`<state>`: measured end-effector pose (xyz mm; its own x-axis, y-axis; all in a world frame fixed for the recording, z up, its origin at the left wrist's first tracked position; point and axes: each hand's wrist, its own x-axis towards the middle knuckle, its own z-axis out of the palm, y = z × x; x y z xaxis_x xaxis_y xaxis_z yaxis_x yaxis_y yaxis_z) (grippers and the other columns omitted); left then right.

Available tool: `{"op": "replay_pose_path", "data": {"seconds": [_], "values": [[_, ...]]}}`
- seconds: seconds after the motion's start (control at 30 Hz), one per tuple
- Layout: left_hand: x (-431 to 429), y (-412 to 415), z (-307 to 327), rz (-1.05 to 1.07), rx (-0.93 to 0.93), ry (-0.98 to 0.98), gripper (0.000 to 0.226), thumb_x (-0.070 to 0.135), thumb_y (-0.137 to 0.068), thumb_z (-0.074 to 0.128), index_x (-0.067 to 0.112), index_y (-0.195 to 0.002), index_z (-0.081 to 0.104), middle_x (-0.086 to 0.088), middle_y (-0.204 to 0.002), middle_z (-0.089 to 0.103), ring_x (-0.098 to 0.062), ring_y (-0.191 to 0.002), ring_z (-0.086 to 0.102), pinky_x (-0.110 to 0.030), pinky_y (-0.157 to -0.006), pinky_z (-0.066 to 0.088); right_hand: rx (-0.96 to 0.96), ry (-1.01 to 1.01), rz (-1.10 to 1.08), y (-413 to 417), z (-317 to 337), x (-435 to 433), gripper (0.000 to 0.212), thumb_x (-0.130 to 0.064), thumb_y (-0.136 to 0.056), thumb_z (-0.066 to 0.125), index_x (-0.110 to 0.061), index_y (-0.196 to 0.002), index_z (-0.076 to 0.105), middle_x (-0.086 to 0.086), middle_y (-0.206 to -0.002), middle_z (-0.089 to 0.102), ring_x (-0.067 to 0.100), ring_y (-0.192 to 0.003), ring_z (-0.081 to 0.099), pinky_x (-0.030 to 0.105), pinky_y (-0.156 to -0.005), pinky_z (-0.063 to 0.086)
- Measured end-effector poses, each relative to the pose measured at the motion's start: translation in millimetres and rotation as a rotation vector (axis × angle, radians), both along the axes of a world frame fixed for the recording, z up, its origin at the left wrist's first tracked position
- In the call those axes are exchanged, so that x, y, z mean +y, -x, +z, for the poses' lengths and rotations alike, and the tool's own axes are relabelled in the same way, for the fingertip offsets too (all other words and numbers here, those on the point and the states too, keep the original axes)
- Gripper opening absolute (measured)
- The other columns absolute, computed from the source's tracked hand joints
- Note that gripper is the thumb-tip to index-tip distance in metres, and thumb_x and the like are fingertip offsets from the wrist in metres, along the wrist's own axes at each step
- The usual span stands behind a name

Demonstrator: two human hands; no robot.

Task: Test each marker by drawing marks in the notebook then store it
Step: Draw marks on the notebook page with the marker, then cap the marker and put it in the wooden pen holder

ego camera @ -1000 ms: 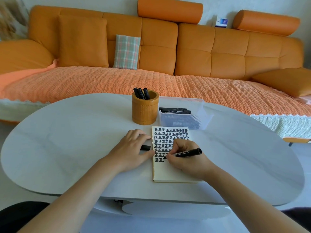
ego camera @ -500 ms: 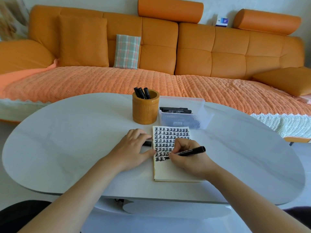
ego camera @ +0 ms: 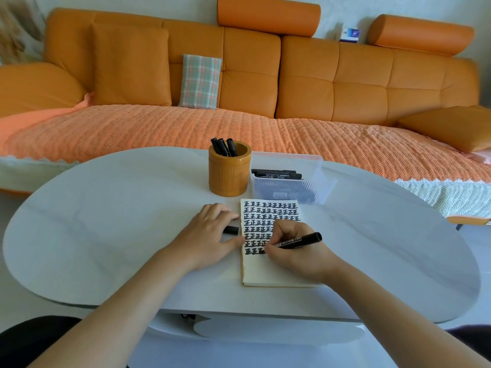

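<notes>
An open notebook [ego camera: 268, 274] lies on the white table [ego camera: 119, 221], its upper half filled with rows of black marks. My right hand [ego camera: 295, 251] grips a black marker [ego camera: 300, 239] with its tip on the lowest row of marks. My left hand [ego camera: 210, 235] rests at the notebook's left edge, fingers curled over a black marker cap [ego camera: 230, 230]. Behind stand an orange pen cup [ego camera: 229, 171] holding three black markers [ego camera: 223, 147] and a clear plastic box [ego camera: 288, 179] with black markers [ego camera: 276, 173] lying in it.
An orange sofa [ego camera: 265, 83] with a woven orange cover runs behind the table, a plaid cushion [ego camera: 200, 81] on it. The table's near edge lies close to my forearms. A small blue and white box [ego camera: 350, 34] sits on the sofa back.
My right hand has shifted slightly along the lowest row as the marker draws. The left hand stays put on the cap.
</notes>
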<state>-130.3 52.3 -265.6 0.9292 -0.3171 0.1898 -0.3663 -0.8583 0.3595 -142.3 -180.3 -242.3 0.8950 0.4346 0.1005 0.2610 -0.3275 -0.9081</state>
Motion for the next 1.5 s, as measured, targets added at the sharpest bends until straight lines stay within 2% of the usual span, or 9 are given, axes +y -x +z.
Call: {"op": "replay_pose_path", "data": {"seconds": [0.27, 0.5, 0.67, 0.8, 0.97, 1.07, 1.2, 1.33, 1.5], "values": [[0, 1, 1, 0.003, 0.006, -0.008, 0.064, 0.067, -0.087, 0.041, 0.029, -0.138, 0.040, 0.012, -0.134, 0.034, -0.006, -0.128, 0.026, -0.027, -0.105, 0.031, -0.008, 0.019, 0.001, 4, 5, 2, 0.015, -0.007, -0.072, 0.065, -0.012, -0.063, 0.053, -0.006, -0.066, 0.057, 0.010, -0.063, 0.052, 0.022, -0.060, 0.042], [3, 0, 4, -0.011, 0.031, 0.036, 0.058, 0.064, -0.089, 0.046, 0.031, -0.136, 0.043, 0.017, -0.130, 0.037, -0.003, -0.126, 0.028, -0.028, -0.105, 0.034, 0.148, -0.216, -0.109, 1, 12, -5, 0.016, -0.005, -0.083, 0.067, -0.008, -0.073, 0.054, 0.006, -0.058, 0.051, 0.014, -0.049, 0.041, 0.022, -0.047, 0.033], [9, -2, 14, -0.028, 0.012, 0.092, 0.026, 0.039, -0.088, 0.059, 0.029, -0.112, 0.058, 0.018, -0.115, 0.050, -0.002, -0.115, 0.038, -0.025, -0.099, 0.038, 0.090, -0.251, -0.174, -1, 17, -3, 0.021, 0.003, -0.090, 0.064, -0.016, -0.092, 0.074, 0.002, -0.072, 0.062, 0.017, -0.058, 0.051, 0.026, -0.048, 0.040], [12, -3, 16, -0.005, -0.042, 0.094, 0.008, 0.030, -0.087, 0.063, 0.029, -0.095, 0.063, 0.018, -0.101, 0.052, -0.003, -0.102, 0.042, -0.031, -0.090, 0.044, -0.026, -0.153, -0.082, -6, 27, -12, 0.048, 0.018, -0.095, 0.043, -0.013, -0.124, 0.065, 0.011, -0.092, 0.066, 0.019, -0.064, 0.058, 0.034, -0.049, 0.046], [8, 1, 27, 0.028, -0.098, 0.160, 0.007, 0.033, -0.090, 0.063, 0.034, -0.097, 0.062, 0.018, -0.093, 0.058, -0.007, -0.091, 0.053, -0.029, -0.075, 0.049, 0.189, -0.261, -0.068, -9, 42, -11, 0.041, 0.003, -0.104, 0.030, -0.007, -0.112, 0.069, 0.012, -0.092, 0.059, 0.025, -0.069, 0.064, 0.037, -0.066, 0.060], [3, 3, 32, 0.038, -0.122, 0.272, 0.011, 0.026, -0.090, 0.066, 0.033, -0.098, 0.063, 0.020, -0.089, 0.058, -0.006, -0.085, 0.056, -0.020, -0.067, 0.044, 0.040, -0.042, -0.080, -10, 43, -12, 0.023, -0.005, -0.103, 0.043, -0.022, -0.097, 0.057, 0.005, -0.090, 0.057, 0.017, -0.056, 0.058, 0.025, -0.051, 0.047], [-1, 5, 33, 0.022, -0.141, 0.348, 0.016, 0.020, -0.090, 0.066, 0.030, -0.102, 0.065, 0.018, -0.088, 0.058, -0.008, -0.084, 0.055, -0.012, -0.064, 0.040, -0.241, 0.381, -0.154, -15, 35, -13, 0.022, -0.024, -0.094, 0.064, -0.039, -0.109, 0.056, -0.018, -0.091, 0.061, 0.007, -0.069, 0.058, 0.026, -0.064, 0.049], [-4, 5, 33, -0.006, -0.131, 0.337, 0.018, 0.018, -0.090, 0.066, 0.027, -0.105, 0.066, 0.018, -0.091, 0.058, -0.008, -0.087, 0.055, -0.010, -0.066, 0.040, -0.314, 0.519, -0.202, -12, 34, -10, 0.020, -0.028, -0.096, 0.060, -0.034, -0.114, 0.066, -0.018, -0.104, 0.065, 0.007, -0.088, 0.060, 0.028, -0.081, 0.051], [-8, 6, 32, -0.023, -0.128, 0.336, 0.017, 0.019, -0.090, 0.065, 0.026, -0.106, 0.066, 0.020, -0.092, 0.057, -0.004, -0.087, 0.055, -0.008, -0.066, 0.039, -0.365, 0.546, -0.207, -11, 35, -7, 0.020, -0.028, -0.096, 0.059, -0.033, -0.115, 0.065, -0.017, -0.111, 0.065, 0.009, -0.096, 0.060, 0.030, -0.084, 0.050]]}}
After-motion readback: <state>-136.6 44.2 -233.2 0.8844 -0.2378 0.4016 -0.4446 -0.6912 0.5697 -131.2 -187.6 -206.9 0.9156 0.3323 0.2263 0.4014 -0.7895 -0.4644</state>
